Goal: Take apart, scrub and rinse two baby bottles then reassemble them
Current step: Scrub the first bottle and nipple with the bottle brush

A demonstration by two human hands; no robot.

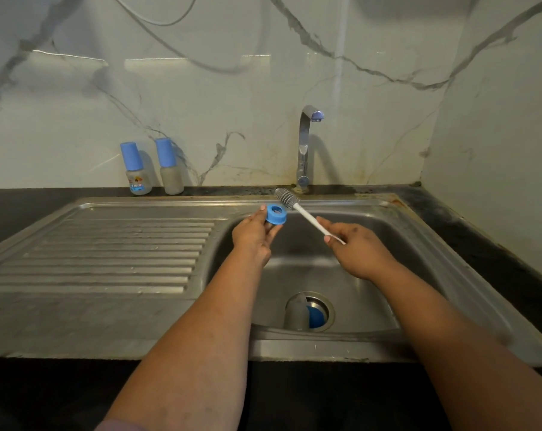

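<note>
Two capped baby bottles (154, 168) stand by the wall, well clear of the sink (425, 244). Over the basin, the left hand (253, 236) pinches a blue screw ring (276, 214), opening tilted toward the bottle brush (304, 213) gripped by the right hand (353, 245), presumably for scrubbing.

Veined marble-look wall (263, 88) meets a dark countertop (30, 209), lit dimly, perhaps from overhead.
</note>
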